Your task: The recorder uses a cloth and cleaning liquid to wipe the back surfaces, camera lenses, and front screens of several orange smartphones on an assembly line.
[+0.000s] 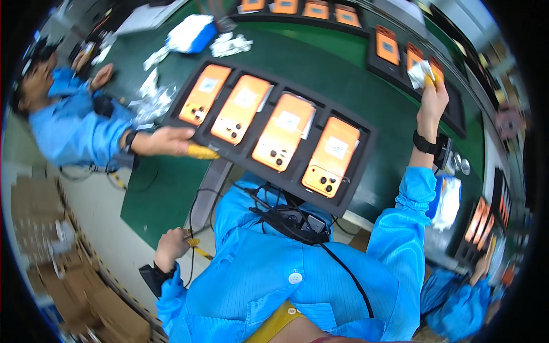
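Observation:
My right hand point(433, 102), with yellow finger covers, pinches a crumpled white wipe point(420, 73) over the orange phones in a black tray point(380, 64) at the far right. Low on the left, beside a black cable, my left hand point(173, 244) has its fingers curled, and nothing shows in them. In front of me a second black tray point(361, 171) is tilted, carrying several orange phones point(286, 134) with white labels, camera ends toward me. A co-worker's hand point(171, 141) grips its left end.
The co-worker in blue point(74, 128) stands at the left of the green table point(303, 63). White wipes point(231, 46) and a blue-white pack point(191, 34) lie at the back. Another tray of phones point(297, 18) is at the far edge; cardboard boxes point(80, 286) stand lower left.

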Demonstrator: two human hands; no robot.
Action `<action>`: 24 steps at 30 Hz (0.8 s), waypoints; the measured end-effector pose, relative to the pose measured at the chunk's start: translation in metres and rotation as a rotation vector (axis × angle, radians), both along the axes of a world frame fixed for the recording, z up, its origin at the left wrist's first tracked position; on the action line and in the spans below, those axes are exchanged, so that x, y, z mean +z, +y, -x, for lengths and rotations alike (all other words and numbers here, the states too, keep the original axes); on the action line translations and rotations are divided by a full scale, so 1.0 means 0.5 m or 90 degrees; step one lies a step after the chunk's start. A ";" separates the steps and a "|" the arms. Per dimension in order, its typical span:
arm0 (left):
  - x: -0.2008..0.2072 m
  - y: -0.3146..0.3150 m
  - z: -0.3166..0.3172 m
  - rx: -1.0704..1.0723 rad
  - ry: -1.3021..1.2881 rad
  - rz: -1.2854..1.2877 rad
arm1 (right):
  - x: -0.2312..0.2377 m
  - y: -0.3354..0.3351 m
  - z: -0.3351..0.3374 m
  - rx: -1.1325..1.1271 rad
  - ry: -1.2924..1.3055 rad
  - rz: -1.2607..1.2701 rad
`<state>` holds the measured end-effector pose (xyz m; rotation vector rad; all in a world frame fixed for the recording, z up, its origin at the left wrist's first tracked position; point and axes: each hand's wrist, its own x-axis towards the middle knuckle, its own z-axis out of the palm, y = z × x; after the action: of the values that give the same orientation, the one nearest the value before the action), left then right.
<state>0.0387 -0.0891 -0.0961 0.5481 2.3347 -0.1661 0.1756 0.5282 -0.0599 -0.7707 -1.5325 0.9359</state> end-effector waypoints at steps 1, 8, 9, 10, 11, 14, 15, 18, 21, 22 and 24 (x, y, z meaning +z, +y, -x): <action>0.028 0.028 -0.003 -0.031 0.064 -0.005 | 0.027 -0.019 -0.003 0.031 0.004 0.015; 0.049 0.246 0.104 -0.132 0.188 -0.603 | 0.134 -0.180 -0.264 -0.104 -0.028 -0.199; 0.062 0.265 0.098 -0.147 0.138 -0.642 | 0.123 -0.183 -0.296 -0.143 -0.034 -0.230; 0.066 0.278 0.089 -0.165 0.131 -0.652 | 0.117 -0.185 -0.324 -0.237 -0.088 -0.263; 0.056 0.286 0.089 -0.176 0.089 -0.669 | 0.109 -0.186 -0.369 -0.355 -0.176 -0.241; 0.026 0.346 0.060 -0.422 0.167 -0.748 | 0.102 -0.215 -0.417 -0.514 -0.417 -0.228; 0.014 0.364 0.048 -0.468 0.162 -0.745 | 0.082 -0.200 -0.440 -0.514 -0.449 -0.269; 0.009 0.410 -0.001 -0.578 0.170 -0.735 | 0.066 -0.180 -0.453 -0.518 -0.533 -0.364; -0.039 0.422 -0.019 -0.585 0.149 -0.749 | 0.077 -0.192 -0.454 -0.541 -0.610 -0.393; -0.049 0.423 -0.016 -0.573 0.153 -0.732 | 0.079 -0.201 -0.458 -0.548 -0.610 -0.392; -0.050 0.426 -0.020 -0.521 0.117 -0.748 | 0.081 -0.220 -0.466 -0.546 -0.646 -0.408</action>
<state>0.0485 0.1239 -0.1209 2.0871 2.0190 0.8669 0.4088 0.4182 -0.0195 -1.3286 -1.8735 -0.6852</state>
